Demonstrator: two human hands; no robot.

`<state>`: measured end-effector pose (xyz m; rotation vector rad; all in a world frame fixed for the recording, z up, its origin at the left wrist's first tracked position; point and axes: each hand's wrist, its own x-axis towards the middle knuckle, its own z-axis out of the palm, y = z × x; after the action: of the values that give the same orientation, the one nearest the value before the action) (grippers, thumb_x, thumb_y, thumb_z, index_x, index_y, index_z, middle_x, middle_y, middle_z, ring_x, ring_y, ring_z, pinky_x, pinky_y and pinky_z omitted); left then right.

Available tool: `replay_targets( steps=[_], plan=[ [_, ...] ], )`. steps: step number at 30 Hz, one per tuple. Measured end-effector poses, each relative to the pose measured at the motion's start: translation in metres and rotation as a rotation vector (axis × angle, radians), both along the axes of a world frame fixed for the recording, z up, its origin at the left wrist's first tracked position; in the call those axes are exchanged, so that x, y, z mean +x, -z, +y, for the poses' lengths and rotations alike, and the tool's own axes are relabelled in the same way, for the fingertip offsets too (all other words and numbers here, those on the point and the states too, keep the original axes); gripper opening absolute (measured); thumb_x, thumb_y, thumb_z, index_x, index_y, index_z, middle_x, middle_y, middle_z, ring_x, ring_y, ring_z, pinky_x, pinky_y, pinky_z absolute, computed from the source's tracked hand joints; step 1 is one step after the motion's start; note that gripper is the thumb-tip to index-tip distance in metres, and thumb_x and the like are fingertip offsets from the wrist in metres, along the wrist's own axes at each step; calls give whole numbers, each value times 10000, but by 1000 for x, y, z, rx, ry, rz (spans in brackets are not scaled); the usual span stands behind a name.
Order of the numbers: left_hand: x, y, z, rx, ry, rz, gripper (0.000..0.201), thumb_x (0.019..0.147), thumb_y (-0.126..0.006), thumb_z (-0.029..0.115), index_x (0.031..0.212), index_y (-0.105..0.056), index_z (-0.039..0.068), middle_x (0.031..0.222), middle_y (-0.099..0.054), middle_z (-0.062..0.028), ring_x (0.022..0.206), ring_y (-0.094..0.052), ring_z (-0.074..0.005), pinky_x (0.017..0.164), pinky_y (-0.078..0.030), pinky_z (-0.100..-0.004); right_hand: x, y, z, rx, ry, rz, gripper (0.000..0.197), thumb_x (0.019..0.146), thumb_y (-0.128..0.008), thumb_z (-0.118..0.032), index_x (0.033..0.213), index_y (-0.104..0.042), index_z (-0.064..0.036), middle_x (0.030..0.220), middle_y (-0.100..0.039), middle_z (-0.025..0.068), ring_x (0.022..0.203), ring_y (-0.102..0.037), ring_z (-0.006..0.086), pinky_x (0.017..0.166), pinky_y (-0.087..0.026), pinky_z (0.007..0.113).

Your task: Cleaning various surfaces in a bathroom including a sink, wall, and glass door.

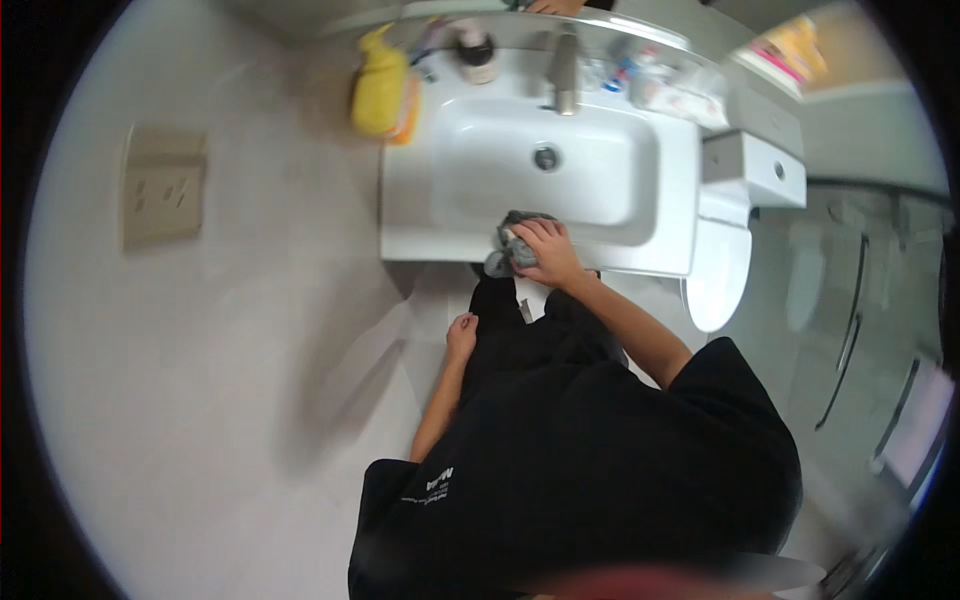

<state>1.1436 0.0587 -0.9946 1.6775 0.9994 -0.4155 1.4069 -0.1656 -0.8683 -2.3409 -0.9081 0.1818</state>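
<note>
At the front rim of the white washbasin (410,215), my right hand (543,252) is closed over a bunched dark grey cloth (522,252). Part of the cloth hangs over the basin's front edge, and part lies on the inner rim. My left hand (462,332) hangs low beside my thigh, apart from the basin, its fingers curled in with nothing seen in them. Behind the bowl stands a metal faucet (566,75), above the round drain (546,157).
A yellow spray bottle (380,88) and a dark pump bottle (475,55) stand at the back left of the counter. A pack of tissues (682,103) lies at the back right. The toilet (718,270) is right of the basin, and a glass shower panel (800,290) beyond.
</note>
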Motion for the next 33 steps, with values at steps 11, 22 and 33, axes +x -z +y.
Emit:
replay_targets(
  steps=[11,22,33],
  plan=[
    [66,-24,-105,107,470,-71,430,990,-705,350,1258,-734,14,1106,-781,-160,1039,-738,-255,932,-550,-358,24,-16,-239,-173,331,-160,839,705,-887,-320,1441,-532,-129,1380,-580,100,1357,-503,310,1152,-344,509],
    [25,-25,-175,96,199,-5,437,1008,-684,342,1287,-722,8,1212,-756,-182,1146,-712,-287,1016,-528,-373,191,8,-265,-180,461,-289,876,785,-844,-417,1505,-463,-94,1484,-531,144,1417,-449,329,1199,-290,519],
    [25,-37,-151,108,162,11,447,1005,-679,341,1294,-715,1,1217,-752,-187,1152,-707,-290,1021,-522,-375,113,8,-258,-58,536,-243,820,743,-850,-336,1456,-519,-103,1427,-577,140,1363,-494,344,1161,-321,536]
  ],
)
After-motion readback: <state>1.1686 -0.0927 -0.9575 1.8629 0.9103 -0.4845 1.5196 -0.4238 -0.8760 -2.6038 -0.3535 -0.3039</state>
